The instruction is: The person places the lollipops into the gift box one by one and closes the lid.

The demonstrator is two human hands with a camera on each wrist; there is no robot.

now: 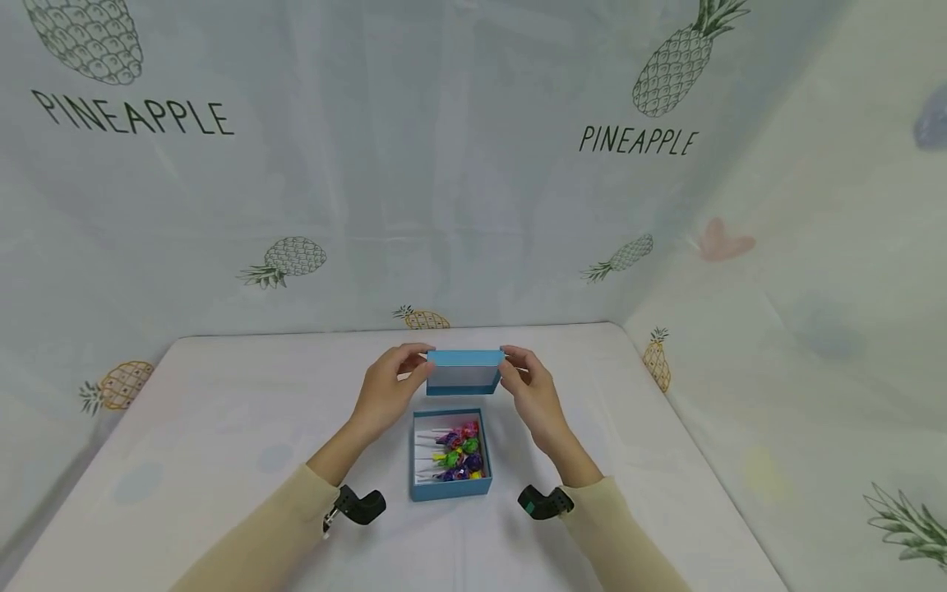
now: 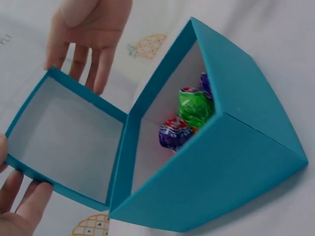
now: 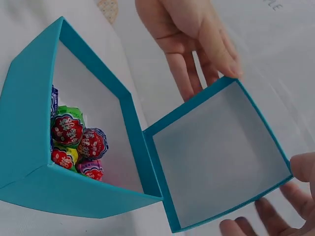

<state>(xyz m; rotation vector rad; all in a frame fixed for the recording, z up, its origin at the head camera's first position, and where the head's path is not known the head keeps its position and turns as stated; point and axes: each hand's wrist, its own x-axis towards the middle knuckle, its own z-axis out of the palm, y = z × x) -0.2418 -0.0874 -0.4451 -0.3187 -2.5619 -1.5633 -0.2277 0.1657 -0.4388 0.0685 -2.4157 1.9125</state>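
A blue box lid with a pale inside is raised and tilted beyond the open blue box. My left hand holds the lid's left side, thumb and fingers at its edge. On the opposite side my right hand grips it the same way. Inside the box lie several wrapped lollipops, their white sticks pointing left. Their shiny wrappers are green, purple, yellow and pink. In the wrist views the lid overlaps the box rim; whether they touch I cannot tell.
The box stands on a table with a white cloth. Behind it hangs a pale curtain printed with pineapples, and a similar sheet hangs at the right. Each wrist wears a black camera mount.
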